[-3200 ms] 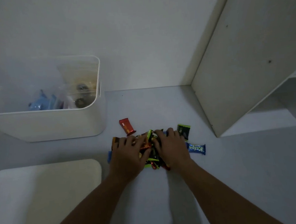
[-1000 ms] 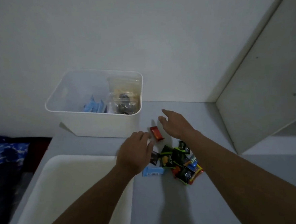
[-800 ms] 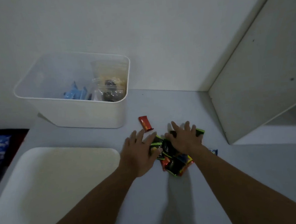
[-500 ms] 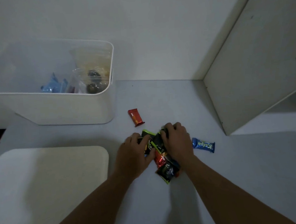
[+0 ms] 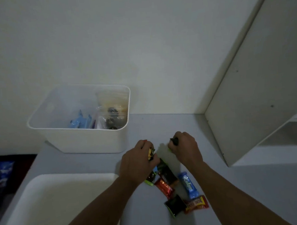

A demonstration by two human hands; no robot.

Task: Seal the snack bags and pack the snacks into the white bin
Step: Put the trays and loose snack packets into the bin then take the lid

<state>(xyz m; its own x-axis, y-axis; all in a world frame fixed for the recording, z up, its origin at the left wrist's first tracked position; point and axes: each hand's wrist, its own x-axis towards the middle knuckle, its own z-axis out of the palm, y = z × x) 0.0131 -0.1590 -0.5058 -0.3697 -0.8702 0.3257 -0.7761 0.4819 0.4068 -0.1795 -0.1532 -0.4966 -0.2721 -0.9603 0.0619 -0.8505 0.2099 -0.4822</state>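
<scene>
The white bin (image 5: 86, 139) stands at the back left of the grey table, with blue packets (image 5: 79, 121) and a clear bag of snacks (image 5: 110, 115) inside. My left hand (image 5: 139, 162) is closed on several small snack bars, one with a yellow and black wrapper (image 5: 151, 153). My right hand (image 5: 184, 149) is closed on a dark, green-edged snack bar (image 5: 174, 141). Both hands are a little to the right of the bin's front. Loose bars lie under and behind my wrists: an orange one (image 5: 164, 187), a blue one (image 5: 189, 186), a black one (image 5: 174, 205) and a red one (image 5: 196, 204).
A white lid or tray (image 5: 54, 203) lies flat at the near left. A white shelf panel (image 5: 255, 90) rises at the right, with shelf openings behind it. A white wall runs along the table's back. Dark and blue things (image 5: 1, 173) show past the left edge.
Both hands have lifted from the heap and moved toward the bin, each closed on bars. The red bar that lay apart near the bin is no longer on the table. The view has tilted up.
</scene>
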